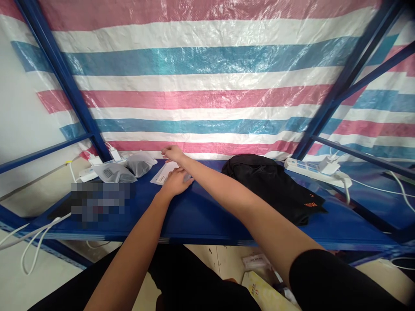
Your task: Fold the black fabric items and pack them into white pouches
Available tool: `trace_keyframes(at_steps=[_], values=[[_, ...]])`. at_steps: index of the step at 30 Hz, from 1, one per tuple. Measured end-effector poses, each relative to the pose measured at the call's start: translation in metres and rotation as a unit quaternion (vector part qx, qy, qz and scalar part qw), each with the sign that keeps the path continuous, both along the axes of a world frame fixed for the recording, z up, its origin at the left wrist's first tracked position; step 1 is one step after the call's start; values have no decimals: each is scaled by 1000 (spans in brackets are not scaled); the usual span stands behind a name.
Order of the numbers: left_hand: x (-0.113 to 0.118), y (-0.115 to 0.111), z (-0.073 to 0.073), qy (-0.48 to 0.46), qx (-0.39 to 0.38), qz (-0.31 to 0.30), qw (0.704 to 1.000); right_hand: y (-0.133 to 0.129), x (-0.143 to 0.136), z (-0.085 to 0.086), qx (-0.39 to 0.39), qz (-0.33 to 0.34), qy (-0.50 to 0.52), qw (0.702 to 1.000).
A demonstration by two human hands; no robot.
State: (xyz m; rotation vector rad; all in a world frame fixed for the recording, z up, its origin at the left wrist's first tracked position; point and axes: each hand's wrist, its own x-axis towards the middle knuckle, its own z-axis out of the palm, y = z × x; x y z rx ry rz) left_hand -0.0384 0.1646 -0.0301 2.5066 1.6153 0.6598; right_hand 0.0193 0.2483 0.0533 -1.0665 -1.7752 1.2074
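A flat clear plastic packet [158, 176] with a pale printed item inside lies near the back of the blue metal shelf [197, 216]. My left hand [177, 182] rests on its right part, palm down, thumb apart from the fingers. Just beyond it, my right hand [173, 153] reaches across to the packet's far side, close to the striped sheet. Its fingers are curled together, and whatever may be between them is too small to make out. Two grey items in clear plastic bags, one front bag [115, 172] and one rear bag [141, 163], lie left of my hands.
Folded black cloth [262, 179] with orange lettering lies to the right. Power strips, one on the right [301, 166] and one on the left [87, 174], carry plugged-in chargers. White cables [40, 231] hang over the left edge. Blue posts [69, 86] and a striped sheet [201, 99] bound the shelf.
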Motion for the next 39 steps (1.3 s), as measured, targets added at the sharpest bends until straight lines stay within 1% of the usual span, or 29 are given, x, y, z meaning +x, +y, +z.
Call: trace_keyframes(at_steps=[2, 3, 5, 6, 7, 8, 10, 12, 13, 14, 15, 16, 18, 21, 25, 27, 30, 33, 35, 36, 39], values=[[2, 2, -1, 9, -4, 20, 1000, 0, 30, 2, 52, 1, -42, 998], [3, 2, -2, 12, -5, 27, 1000, -3, 50, 3, 100, 8, -80, 992], [5, 4, -4, 17, -1, 44, 999, -17, 96, 9, 195, 29, -193, 961], [5, 4, -5, 20, 2, 51, 999, -27, 122, 12, 227, 37, -249, 941], [5, 5, -6, 21, 4, 58, 998, -37, 147, 16, 247, 25, -303, 920], [5, 5, -7, 20, 8, 64, 998, -47, 172, 19, 256, -4, -353, 900], [5, 6, -7, 19, 14, 68, 997, -66, 217, 22, 249, -91, -451, 852], [5, 7, -7, 23, 14, 67, 997, -77, 253, 18, 208, -162, -524, 810], [5, 7, -7, 24, 13, 70, 997, -80, 267, 14, 184, -172, -549, 797], [6, 8, -7, 26, 12, 76, 997, -80, 278, 8, 166, -169, -564, 791], [6, 8, -7, 26, 12, 85, 996, -80, 287, 3, 155, -158, -569, 792], [6, 7, -7, 27, 13, 94, 995, -78, 295, -2, 153, -142, -565, 798], [7, 7, -6, 29, 18, 112, 993, -73, 306, -10, 167, -115, -533, 821], [5, 5, -6, 34, 23, 127, 991, -66, 316, -11, 192, -109, -483, 847], [2, 5, -5, 31, 27, 155, 987, -65, 317, -8, 179, -107, -455, 866], [0, 6, -6, 27, 26, 164, 986, -65, 315, -7, 170, -107, -452, 869], [-1, 6, -6, 16, 25, 163, 986, -63, 311, 0, 141, -115, -456, 871], [0, 6, -5, -6, 42, 176, 983, -60, 303, 15, 112, -96, -440, 886], [2, 5, -3, -27, 56, 188, 980, -60, 291, 26, 98, -71, -398, 909], [3, 5, -1, -39, 59, 190, 979, -62, 283, 30, 85, -59, -360, 927], [4, 3, 3, -73, 53, 195, 977, -68, 253, 33, 16, -19, -174, 984]])
